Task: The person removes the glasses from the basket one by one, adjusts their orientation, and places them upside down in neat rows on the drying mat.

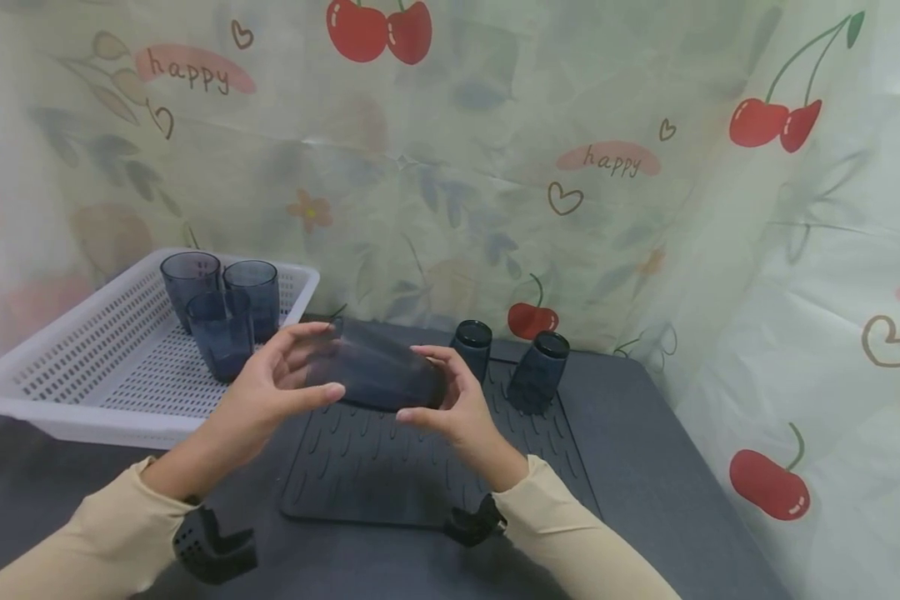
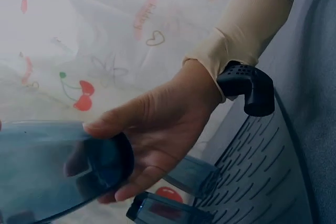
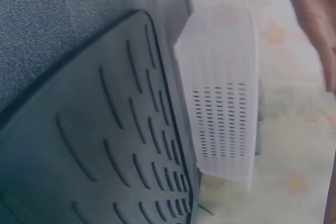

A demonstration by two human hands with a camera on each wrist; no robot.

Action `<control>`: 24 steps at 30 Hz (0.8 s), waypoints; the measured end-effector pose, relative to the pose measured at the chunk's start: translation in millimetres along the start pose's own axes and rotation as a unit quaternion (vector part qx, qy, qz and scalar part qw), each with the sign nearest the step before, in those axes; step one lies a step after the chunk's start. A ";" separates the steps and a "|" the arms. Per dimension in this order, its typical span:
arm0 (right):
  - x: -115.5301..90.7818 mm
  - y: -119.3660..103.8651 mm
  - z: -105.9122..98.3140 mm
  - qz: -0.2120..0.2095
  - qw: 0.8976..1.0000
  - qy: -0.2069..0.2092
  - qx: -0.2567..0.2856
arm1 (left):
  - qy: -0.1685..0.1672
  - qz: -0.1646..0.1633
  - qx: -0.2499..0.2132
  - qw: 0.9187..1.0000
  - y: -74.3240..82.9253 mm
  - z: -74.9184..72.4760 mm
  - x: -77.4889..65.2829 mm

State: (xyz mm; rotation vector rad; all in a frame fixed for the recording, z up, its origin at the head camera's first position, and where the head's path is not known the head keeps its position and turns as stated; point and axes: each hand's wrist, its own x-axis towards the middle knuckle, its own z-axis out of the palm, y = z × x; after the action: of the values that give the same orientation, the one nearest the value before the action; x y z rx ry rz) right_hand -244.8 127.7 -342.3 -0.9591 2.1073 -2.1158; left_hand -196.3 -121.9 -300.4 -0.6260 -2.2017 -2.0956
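A blue-tinted drinking glass (image 1: 378, 367) is held on its side in the air over a dark ridged drying mat (image 1: 375, 492). My left hand (image 1: 270, 383) grips its mouth end at the left, thumb in front and fingers behind. At the other end my right hand (image 1: 457, 392) holds the thick base between thumb and fingers. The left wrist view shows the base of the glass (image 2: 47, 166) against the right hand (image 2: 163, 124). Two similar glasses (image 1: 472, 337) (image 1: 538, 375) stand upside down at the mat's far right part, behind the right hand.
On the left, a white perforated basket (image 1: 97, 421) holds three upright blue glasses (image 1: 187, 279) (image 1: 258, 283) (image 1: 221, 337). Grey cloth (image 1: 630, 450) covers the table around the mat. A curtain (image 1: 435, 125) printed with cherries hangs behind and along the right side.
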 end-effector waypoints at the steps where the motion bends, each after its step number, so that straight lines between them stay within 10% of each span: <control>1: 0.2 -1.0 -1.2 0.001 1.000 0.005 0.006 | -0.005 -0.011 0.003 1.000 -0.6 -1.0 0.1; 15: -0.3 -15.2 -7.6 -0.032 0.990 0.030 0.133 | -0.125 -0.099 0.047 0.986 -17.8 -5.7 4.6; 24: -5.5 -16.6 -10.2 -0.003 0.998 0.037 0.054 | -0.225 -0.126 0.139 0.956 -24.6 -20.2 6.2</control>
State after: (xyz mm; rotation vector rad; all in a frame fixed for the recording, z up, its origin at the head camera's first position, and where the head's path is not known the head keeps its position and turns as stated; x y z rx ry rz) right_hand -237.8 140.8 -328.6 -0.8915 1.9993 -2.2747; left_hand -214.6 -139.9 -320.1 -0.9119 -2.8977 -1.8196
